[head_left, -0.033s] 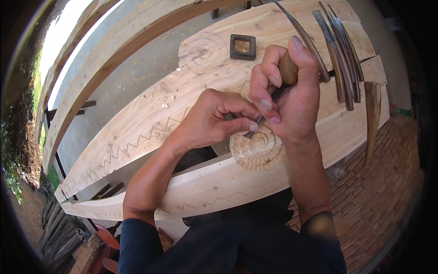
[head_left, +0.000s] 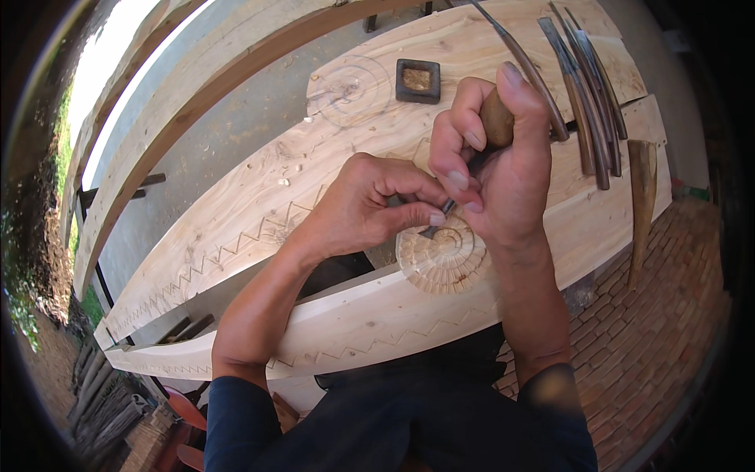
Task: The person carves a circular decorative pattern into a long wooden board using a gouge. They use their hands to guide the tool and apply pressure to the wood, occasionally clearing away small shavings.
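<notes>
A carving chisel [head_left: 497, 119] with a rounded brown wooden handle sits in my right hand [head_left: 515, 169], whose fingers are curled round it and whose thumb lies up along the handle. Lower down, my left hand [head_left: 358, 206] pinches its metal shank between thumb and fingers. The blade's tip is at the upper left edge of a carved round spiral [head_left: 444, 256] with ribbed, shell-like rings. This carving is in a long pale wooden board [head_left: 354, 326] under my forearms. Most of the shank is hidden by my fingers.
Several carving tools [head_left: 586, 102] with wooden handles lie at the far right, beside a tapered wooden piece [head_left: 642, 200]. A small dark square block [head_left: 418, 81] with a hollow sits on the far board [head_left: 259, 189], which bears zigzag lines. Curved beams [head_left: 165, 130] rise at left.
</notes>
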The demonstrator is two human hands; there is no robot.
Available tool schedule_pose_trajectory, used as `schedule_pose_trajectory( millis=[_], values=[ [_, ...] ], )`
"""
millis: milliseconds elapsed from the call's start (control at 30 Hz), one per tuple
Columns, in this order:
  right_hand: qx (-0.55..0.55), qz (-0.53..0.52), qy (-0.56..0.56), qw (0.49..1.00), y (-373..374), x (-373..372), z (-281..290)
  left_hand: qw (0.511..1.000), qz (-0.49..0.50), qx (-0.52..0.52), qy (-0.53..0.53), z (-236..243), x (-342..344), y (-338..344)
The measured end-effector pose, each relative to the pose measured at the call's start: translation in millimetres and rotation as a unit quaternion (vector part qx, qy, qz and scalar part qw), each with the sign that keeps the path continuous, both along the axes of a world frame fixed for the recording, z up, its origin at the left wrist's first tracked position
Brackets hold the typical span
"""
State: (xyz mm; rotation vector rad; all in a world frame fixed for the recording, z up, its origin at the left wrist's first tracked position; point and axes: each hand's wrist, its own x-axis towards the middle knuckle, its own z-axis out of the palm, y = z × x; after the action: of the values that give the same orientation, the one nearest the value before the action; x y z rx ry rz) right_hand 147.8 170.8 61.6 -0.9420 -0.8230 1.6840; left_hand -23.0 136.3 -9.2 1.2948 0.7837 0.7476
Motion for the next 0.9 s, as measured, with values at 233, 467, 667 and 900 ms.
schedule_pose_trajectory(
  millis=[233, 467, 667, 900],
  values=[
    [0.077, 0.013, -0.091, 0.993, -8, 0, -4, 0.999, -0.040, 0.024, 0.018, 8, -8, 4],
    [0.062, 0.022, -0.076, 0.995, -5, -4, -10, 0.999, -0.027, -0.014, -0.013, 16, -6, 4],
    [-0.007, 0.007, -0.017, 1.000, 2, -9, -13, 0.999, -0.017, -0.044, -0.018, 10, -4, 2],
    [-0.086, -0.007, 0.131, 0.988, 12, 10, -7, 0.998, -0.023, -0.058, -0.011, 13, -6, 4]
  ],
)
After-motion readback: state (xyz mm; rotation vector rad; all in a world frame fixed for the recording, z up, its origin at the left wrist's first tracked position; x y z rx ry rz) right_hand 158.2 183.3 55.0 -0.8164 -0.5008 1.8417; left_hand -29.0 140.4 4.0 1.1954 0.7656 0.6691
